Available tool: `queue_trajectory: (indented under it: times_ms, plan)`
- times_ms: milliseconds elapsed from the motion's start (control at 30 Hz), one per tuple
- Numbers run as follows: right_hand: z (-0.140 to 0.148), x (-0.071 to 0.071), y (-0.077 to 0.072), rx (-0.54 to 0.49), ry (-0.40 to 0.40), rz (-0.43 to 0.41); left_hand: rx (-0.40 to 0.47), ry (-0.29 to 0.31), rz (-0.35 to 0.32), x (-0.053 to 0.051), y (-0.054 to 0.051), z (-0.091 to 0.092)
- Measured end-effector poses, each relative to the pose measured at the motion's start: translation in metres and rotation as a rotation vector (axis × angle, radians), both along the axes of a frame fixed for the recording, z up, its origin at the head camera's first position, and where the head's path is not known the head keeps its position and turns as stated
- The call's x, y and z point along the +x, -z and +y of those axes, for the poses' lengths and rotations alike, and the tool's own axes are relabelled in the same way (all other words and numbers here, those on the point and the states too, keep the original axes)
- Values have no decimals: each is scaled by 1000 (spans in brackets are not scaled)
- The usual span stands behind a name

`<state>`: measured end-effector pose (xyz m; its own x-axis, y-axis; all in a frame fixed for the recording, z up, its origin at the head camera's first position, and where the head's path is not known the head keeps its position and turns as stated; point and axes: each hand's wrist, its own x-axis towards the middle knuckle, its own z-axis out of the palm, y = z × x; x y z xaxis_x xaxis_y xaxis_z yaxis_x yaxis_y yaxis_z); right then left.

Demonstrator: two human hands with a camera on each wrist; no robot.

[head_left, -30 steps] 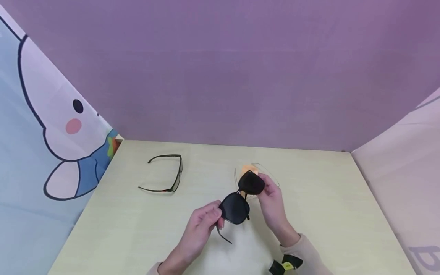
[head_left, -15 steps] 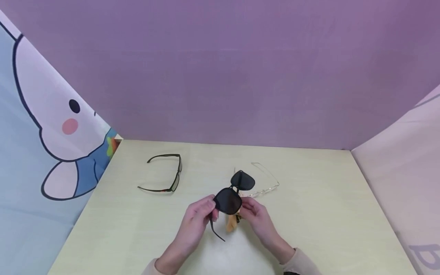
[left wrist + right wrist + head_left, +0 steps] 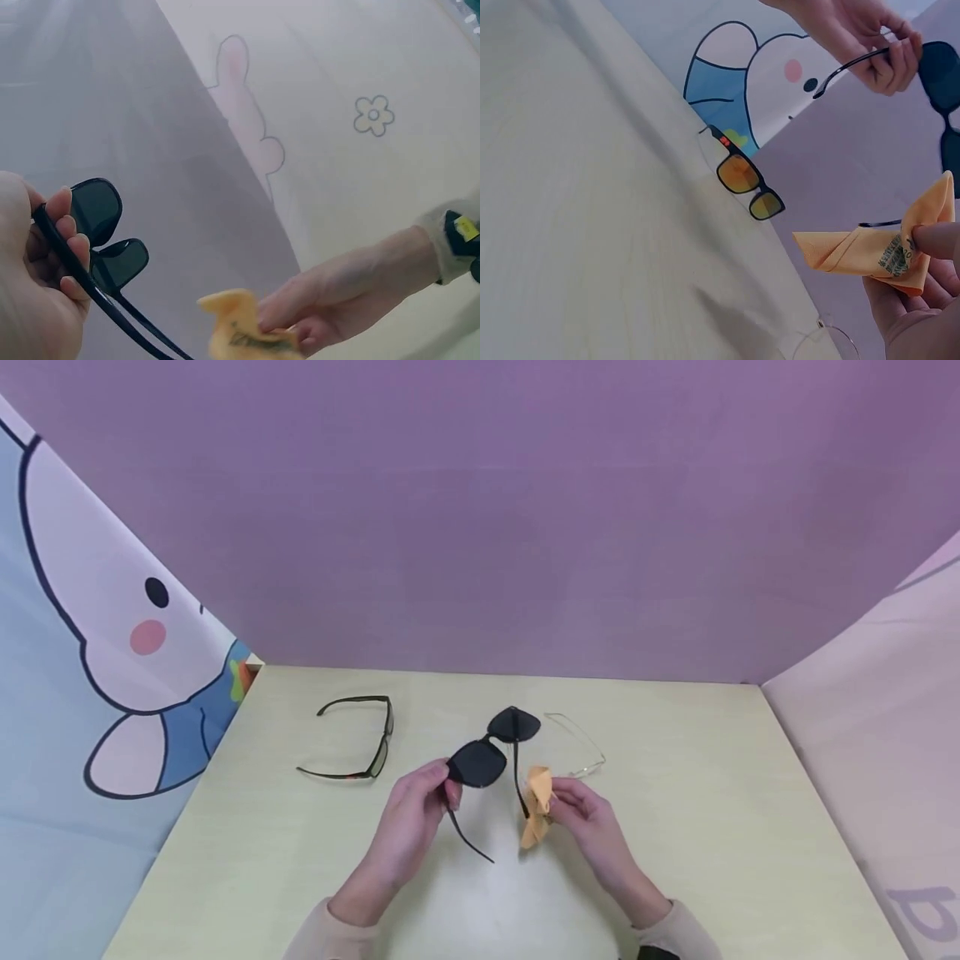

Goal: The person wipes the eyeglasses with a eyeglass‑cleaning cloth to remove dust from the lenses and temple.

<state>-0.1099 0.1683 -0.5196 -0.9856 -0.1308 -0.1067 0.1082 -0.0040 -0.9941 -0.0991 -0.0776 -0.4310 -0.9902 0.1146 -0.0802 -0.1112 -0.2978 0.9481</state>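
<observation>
On the left of the table (image 3: 247,877), dark-rimmed glasses (image 3: 381,758) lie with their temples pointing left, just beyond the left hand (image 3: 408,818). That hand pinches black sunglasses (image 3: 477,763) at their left end, near the hinge, and holds them raised; the front's long axis slants away to the right, so the right lens sits farther from the person, and both temples reach back toward the body. Just right of the right temple comes the orange cloth (image 3: 537,810), folded and pinched in the right hand (image 3: 592,827). The cloth is lower and nearer the person than the lenses; its edge meets the temple's tip in the head view, though whether they touch I cannot tell. Behind the right hand lie thin wire-framed glasses (image 3: 588,770).
</observation>
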Motion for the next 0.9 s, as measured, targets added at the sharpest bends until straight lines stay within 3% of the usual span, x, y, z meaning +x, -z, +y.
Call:
queue_trajectory:
  times_ms: [133,233,300,467,567,667,767,900]
  plan:
    - [10,0,3,3,22,13,-15,-34,-31,-16,2,-6]
    - [17,-1,5,6,30,36,-133,-34,20,-30,10,-14]
    - [21,-1,6,3,33,45,-280,-10,107,-39,17,-20]
    - [29,-3,7,-2,35,53,-658,59,429,-58,41,-37]
    - [31,-3,6,9,52,59,-835,84,616,-65,53,-45]
    - [33,-4,7,18,72,59,-1001,102,760,-69,63,-48]
    - [33,-4,7,12,82,57,-1159,104,850,-70,72,-48]
    - [34,-4,7,7,80,62,-1325,78,909,-70,81,-47]
